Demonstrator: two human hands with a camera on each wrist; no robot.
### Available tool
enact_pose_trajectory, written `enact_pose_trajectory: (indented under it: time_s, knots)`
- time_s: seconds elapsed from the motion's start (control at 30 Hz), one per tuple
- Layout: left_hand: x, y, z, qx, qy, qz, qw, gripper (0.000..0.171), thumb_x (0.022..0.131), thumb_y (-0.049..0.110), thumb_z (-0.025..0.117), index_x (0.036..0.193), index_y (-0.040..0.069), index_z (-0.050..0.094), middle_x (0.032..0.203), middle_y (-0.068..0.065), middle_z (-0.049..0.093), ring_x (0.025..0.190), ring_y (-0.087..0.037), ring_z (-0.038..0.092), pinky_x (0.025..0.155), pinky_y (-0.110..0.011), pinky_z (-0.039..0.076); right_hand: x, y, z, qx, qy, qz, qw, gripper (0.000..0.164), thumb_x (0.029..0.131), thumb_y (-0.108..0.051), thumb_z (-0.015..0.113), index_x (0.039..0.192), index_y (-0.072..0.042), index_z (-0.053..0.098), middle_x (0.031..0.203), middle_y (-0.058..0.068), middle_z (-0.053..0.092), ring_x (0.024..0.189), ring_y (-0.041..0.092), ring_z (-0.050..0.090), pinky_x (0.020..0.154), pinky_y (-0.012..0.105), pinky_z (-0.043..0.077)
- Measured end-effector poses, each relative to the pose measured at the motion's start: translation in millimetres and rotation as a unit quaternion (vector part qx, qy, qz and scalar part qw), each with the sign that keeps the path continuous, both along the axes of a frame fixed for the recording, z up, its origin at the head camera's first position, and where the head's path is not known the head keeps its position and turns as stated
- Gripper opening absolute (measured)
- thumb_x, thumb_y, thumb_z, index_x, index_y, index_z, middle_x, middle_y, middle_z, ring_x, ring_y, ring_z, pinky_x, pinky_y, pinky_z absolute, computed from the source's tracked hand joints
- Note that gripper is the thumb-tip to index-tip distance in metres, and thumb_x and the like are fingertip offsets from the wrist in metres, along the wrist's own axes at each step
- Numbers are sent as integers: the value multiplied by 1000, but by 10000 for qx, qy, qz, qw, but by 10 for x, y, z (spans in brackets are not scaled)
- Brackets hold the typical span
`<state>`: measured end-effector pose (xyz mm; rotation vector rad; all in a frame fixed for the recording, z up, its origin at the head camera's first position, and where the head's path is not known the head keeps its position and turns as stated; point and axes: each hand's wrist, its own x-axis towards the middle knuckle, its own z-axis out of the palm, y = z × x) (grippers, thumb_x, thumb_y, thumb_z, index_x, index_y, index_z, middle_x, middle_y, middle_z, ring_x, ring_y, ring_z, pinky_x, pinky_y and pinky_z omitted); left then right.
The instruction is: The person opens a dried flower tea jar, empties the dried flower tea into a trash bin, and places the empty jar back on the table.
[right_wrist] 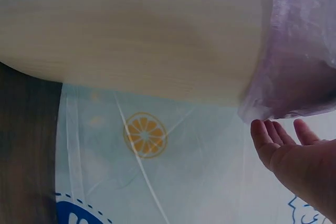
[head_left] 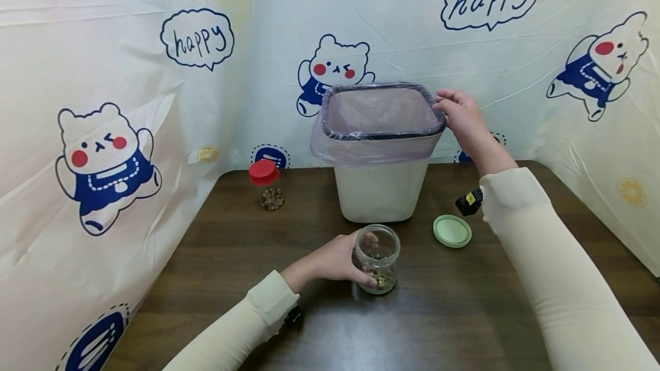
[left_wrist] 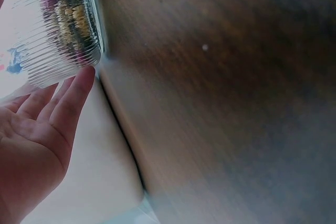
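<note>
On the table, my left hand (head_left: 330,259) curls its fingers and thumb round a lidless glass jar (head_left: 384,286). The left wrist view shows the jar (left_wrist: 65,24) with ribbed sides and dark and yellowish dried bits inside. My right hand (head_left: 462,119) is at the right rim of a cream trash bin (head_left: 381,193), lined with a translucent purple bag (head_left: 361,153) folded over its edge. From the right wrist, the loosely bent fingers (right_wrist: 262,137) are beside the bag (right_wrist: 299,51); whether they touch it, I cannot tell.
A pale green lid (head_left: 452,231) lies right of the bin. Back left stands a small clear jar (head_left: 272,198) with a red cap (head_left: 264,171) and brownish bits. A printed cloth (head_left: 268,62) hangs behind the dark wooden table (head_left: 227,245).
</note>
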<state>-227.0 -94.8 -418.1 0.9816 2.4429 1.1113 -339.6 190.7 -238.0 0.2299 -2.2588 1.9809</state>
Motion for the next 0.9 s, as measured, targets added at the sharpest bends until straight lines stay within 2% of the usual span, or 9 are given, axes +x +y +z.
enact_pose_trajectory:
  time_s: [0.17,0.4,0.63,0.9]
  knots:
    - [-2,0,1,-27,-9,20,10000,72,71,34,88,129,11,52,124,1,61,98,-3,61,90,-26,46,-57,-2,-47,-351,-168,200,9990,55,98,-10,42,151,-3,29,157,12,24,137,22,30,110,35,29]
    - [-2,2,-6,-29,-26,38,10000,72,71,33,88,130,12,51,124,0,61,95,-2,61,90,-26,45,-128,-10,-123,-1074,-373,445,9925,56,98,-8,40,152,-4,27,157,11,21,135,23,31,102,29,36]
    - [-7,-2,-12,-50,29,58,10000,73,70,35,88,130,12,52,124,1,61,107,-7,59,92,-27,45,-133,-33,-162,-1290,-318,466,9900,56,97,-7,38,152,-5,27,158,10,21,134,23,31,101,28,36]
    - [-8,-1,-17,-34,67,64,10000,72,70,35,88,129,13,52,124,-1,62,102,-6,60,90,-27,46,-113,-53,-181,-1377,-231,426,9893,56,96,-6,37,152,-5,29,156,13,25,124,19,39,83,18,43]
